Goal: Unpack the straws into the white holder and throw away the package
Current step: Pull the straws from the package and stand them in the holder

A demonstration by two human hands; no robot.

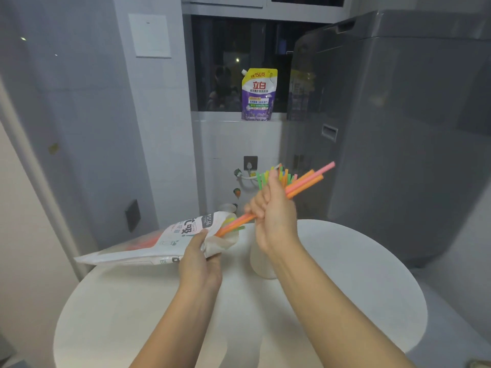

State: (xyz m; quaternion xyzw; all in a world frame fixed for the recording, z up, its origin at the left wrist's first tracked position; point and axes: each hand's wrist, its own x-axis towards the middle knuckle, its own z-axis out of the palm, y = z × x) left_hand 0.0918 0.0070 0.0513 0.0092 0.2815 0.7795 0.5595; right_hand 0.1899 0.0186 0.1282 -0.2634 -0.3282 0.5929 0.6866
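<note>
My left hand [199, 257] grips the open mouth of a white printed straw package [148, 244], held sideways above the round white table [345, 274]. My right hand [271, 213] grips a bunch of orange and pink straws [308, 181], their lower ends still inside the package mouth. More straws, green and yellow, show inside the package. The white holder [261, 264] stands on the table, mostly hidden behind my right wrist. Green, yellow and orange straws [267, 176] stick up from it behind my hand.
A grey washing machine [398, 128] stands at the right behind the table. A purple detergent pouch [259, 95] sits on the window ledge. A wall socket with a white hose [249, 166] lies beyond the table's far edge.
</note>
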